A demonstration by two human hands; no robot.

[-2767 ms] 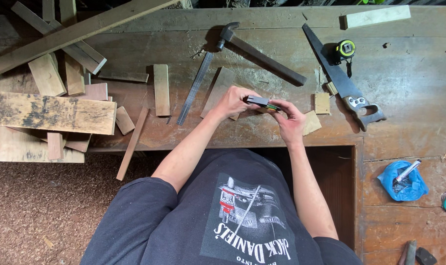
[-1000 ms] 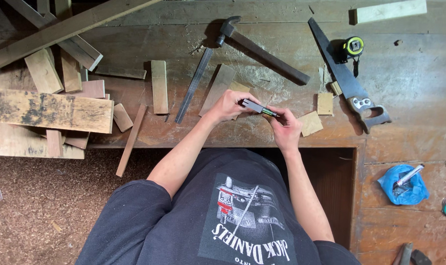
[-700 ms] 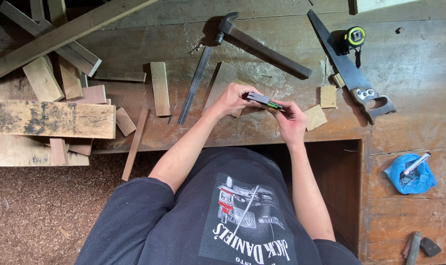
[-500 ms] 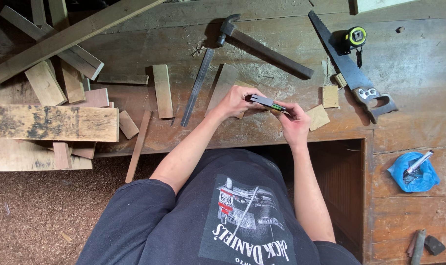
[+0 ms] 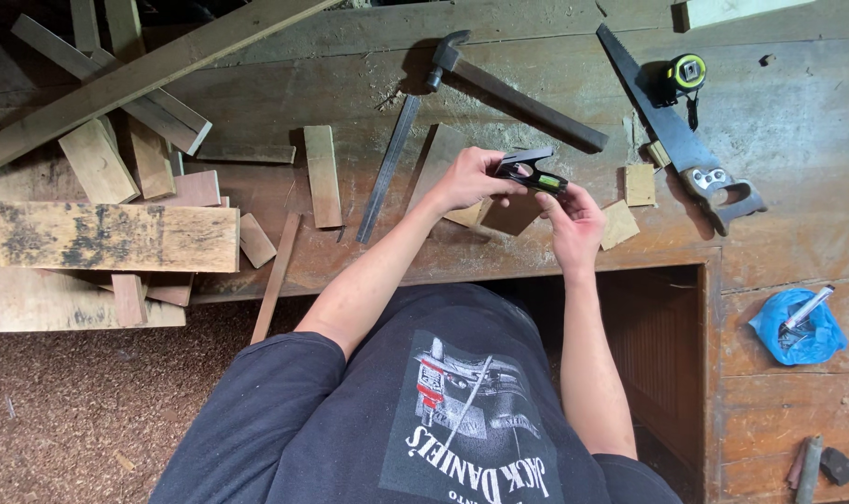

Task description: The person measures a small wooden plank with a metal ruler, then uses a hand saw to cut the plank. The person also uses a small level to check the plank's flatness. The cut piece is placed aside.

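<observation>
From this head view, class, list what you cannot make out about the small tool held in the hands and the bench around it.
- Small black tool: its kind; left hand and right hand cover parts.
- Flat wood piece below: partly hidden by the hands.
- Blue bag: contents bundled inside, too small.
- Pale board: cut by the top edge.

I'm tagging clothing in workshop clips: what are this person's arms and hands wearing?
Both arms are bare from above the elbow down, beneath the short sleeves of a dark navy T-shirt with a printed graphic. The left hand and right hand are ungloved; no watch, rings or bands show.
</observation>
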